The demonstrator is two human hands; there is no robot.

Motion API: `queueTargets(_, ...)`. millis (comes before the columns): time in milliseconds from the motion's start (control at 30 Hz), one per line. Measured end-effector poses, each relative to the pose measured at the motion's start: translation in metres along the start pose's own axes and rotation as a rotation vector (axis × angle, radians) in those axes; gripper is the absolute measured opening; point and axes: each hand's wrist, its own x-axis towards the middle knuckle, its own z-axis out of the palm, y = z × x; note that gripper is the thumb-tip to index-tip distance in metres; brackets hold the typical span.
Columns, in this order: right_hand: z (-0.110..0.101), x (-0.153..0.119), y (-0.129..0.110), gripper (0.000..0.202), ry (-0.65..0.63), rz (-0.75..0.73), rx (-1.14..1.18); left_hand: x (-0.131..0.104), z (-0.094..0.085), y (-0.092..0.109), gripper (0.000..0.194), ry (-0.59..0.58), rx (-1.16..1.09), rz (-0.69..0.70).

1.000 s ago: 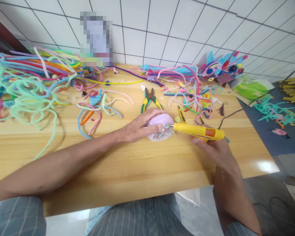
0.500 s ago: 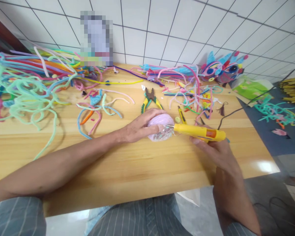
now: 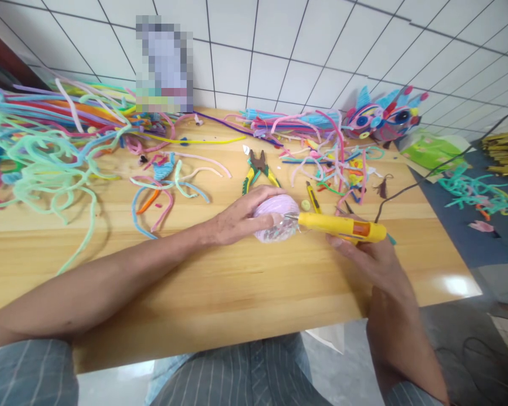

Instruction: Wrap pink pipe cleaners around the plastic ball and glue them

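My left hand [image 3: 248, 217] is closed round the left side of a pale pink-purple ball [image 3: 285, 204] that looks wound with soft strands. Clear, shiny material shows on the ball's lower front. In my right hand [image 3: 370, 256] is a yellow hot glue gun [image 3: 336, 224], gripped by its handle. Its metal nozzle points left and meets the ball near my left thumb, as far as I can see. Just behind the ball lie pliers [image 3: 258, 166] with green and yellow handles, jaws pointing away. A yellow utility knife [image 3: 314, 197] rests to their right.
Colourful pipe cleaners [image 3: 55, 163] pile up on the left, and more scraps [image 3: 325, 163] lie at the back right. A decorated blue and pink craft figure [image 3: 381, 118] stands by the tiled wall. A black cord [image 3: 423, 180] crosses the table's right edge.
Almost nothing differs. The glue gun has shifted very slightly left, its nozzle staying at the ball, and my left hand keeps its hold.
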Motion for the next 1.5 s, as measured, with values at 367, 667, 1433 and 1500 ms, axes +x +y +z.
queueTargets(367,0.000,-0.001,-0.003,0.030,-0.011,-0.002,-0.008,0.000,0.001,-0.003,0.059,0.000,-0.001,0.009)
queueTargets(667,-0.001,-0.001,-0.002,0.031,-0.021,0.029,-0.031,0.000,0.000,-0.003,0.058,0.002,0.008,0.016)
queueTargets(1433,0.001,0.004,-0.010,0.029,0.034,0.060,0.019,-0.001,0.000,-0.003,0.061,-0.002,0.012,-0.015)
queueTargets(1500,0.001,0.003,-0.008,0.033,0.023,0.092,0.055,-0.001,0.000,-0.003,0.061,-0.005,0.008,-0.015)
